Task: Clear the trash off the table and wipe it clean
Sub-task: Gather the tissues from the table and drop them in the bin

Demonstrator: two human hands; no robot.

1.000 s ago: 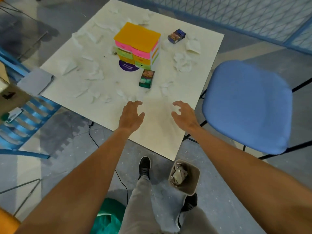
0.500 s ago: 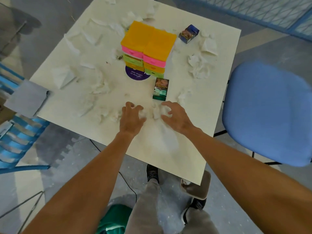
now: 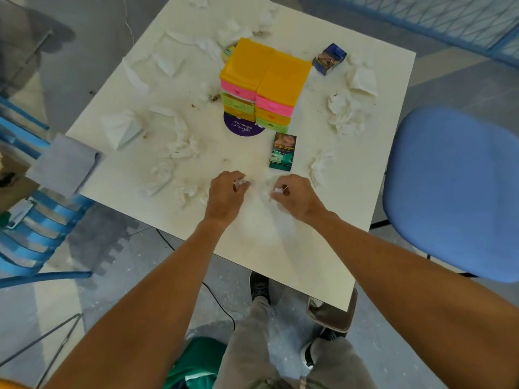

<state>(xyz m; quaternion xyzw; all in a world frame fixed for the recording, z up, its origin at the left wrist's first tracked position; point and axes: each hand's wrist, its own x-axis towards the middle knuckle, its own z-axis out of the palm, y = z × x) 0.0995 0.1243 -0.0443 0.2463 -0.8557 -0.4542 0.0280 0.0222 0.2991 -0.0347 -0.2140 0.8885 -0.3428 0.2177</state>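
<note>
A white square table (image 3: 280, 234) is littered with several crumpled white tissues, such as one at the left (image 3: 120, 130) and one at the right (image 3: 323, 167). My left hand (image 3: 224, 195) rests on the near part of the table, fingers closed around a small tissue scrap (image 3: 241, 183). My right hand (image 3: 297, 196) lies beside it, closed on another white scrap (image 3: 276, 191). A green cigarette pack (image 3: 283, 151) lies just beyond my right hand. A blue cigarette pack (image 3: 329, 58) sits at the far right.
A stack of yellow, pink and green plastic drawers (image 3: 264, 88) stands mid-table on a purple round sticker (image 3: 241, 127). A blue chair (image 3: 455, 189) is at the right. A brown bin (image 3: 334, 313) peeks out under the table's near corner. A grey cloth (image 3: 61, 167) hangs at the left edge.
Both hands reached onto the table, then curled their fingers shut around tissue scraps. The camera moved closer over the table, which now hides most of the bin.
</note>
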